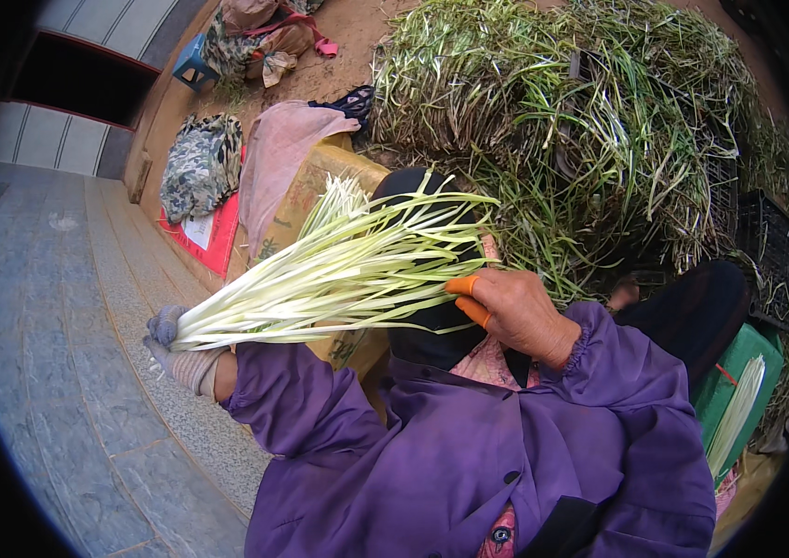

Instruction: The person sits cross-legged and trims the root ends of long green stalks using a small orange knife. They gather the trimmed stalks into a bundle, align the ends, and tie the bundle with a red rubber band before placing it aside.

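Observation:
My left hand [185,356], in a grey and striped knit glove, grips a bundle of pale yellow-green blanched chives [324,279] by its white stem ends. The leaves fan out to the right across my lap. At their tips is my right hand [516,310], bare except for orange finger cots [464,286] on two fingers. Those fingers pinch a few leaf ends; the exact grip is partly hidden. Behind the bundle, more white-stemmed chives [338,202] lie on a yellow printed wrapping [321,185].
A large heap of untrimmed green chives [575,104] rises ahead, with black plastic crates [771,258] at right. Cut pale chives [739,411] rest on a green container [757,349]. A camouflage cloth [202,167], a pink cloth [290,146] and a blue stool [193,64] are at left.

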Motion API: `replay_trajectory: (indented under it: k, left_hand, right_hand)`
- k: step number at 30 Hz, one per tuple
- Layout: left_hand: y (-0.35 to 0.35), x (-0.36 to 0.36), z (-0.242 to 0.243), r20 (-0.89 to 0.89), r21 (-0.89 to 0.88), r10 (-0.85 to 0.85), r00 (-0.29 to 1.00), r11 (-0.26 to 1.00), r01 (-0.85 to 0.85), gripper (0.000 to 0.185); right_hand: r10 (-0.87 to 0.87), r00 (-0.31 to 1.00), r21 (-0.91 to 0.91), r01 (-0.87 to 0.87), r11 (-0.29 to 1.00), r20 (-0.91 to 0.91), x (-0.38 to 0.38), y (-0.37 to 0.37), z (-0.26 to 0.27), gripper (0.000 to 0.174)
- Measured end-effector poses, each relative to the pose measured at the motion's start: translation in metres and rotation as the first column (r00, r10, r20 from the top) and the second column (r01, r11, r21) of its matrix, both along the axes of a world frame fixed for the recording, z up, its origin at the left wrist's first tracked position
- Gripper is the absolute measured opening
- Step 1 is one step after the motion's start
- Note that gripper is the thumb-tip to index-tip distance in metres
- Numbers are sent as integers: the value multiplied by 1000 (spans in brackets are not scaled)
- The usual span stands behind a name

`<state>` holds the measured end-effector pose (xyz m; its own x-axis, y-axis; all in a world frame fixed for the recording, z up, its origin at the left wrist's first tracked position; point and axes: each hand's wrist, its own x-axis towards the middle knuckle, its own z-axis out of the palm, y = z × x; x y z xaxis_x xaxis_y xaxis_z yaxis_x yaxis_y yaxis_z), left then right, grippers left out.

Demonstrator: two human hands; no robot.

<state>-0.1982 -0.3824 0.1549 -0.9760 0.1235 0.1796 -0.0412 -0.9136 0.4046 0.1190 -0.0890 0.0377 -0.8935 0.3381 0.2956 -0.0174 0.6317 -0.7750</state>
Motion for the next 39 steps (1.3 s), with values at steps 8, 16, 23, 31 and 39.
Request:
replay_trajectory:
  k: [8,16,23,31,39]
  left_hand:
    - [1,0,-2,4,-14,38,999,999,-38,22]
    - [1,-1,-5,-9,53,-33,999,998,33,20]
    - [-2,-3,-6,-5,-1,34,999,999,-34,17]
    - [-7,-7,-9,3,76,-35,999,997,35,18]
    - [-5,-8,-9,38,38,65,997,997,-67,20]
  right_hand:
    - [1,1000,103,-1,995,2,-9,-3,-4,24]
    - [33,999,138,-33,990,2,-16,-9,-10,21]
    - [51,998,172,-58,983,44,-21,-10,-8,16]
    - [11,1000,11,-11,1000,-4,-8,-8,-4,12]
    - [-29,996,-228,48,973,85,-4,-10,-8,12]
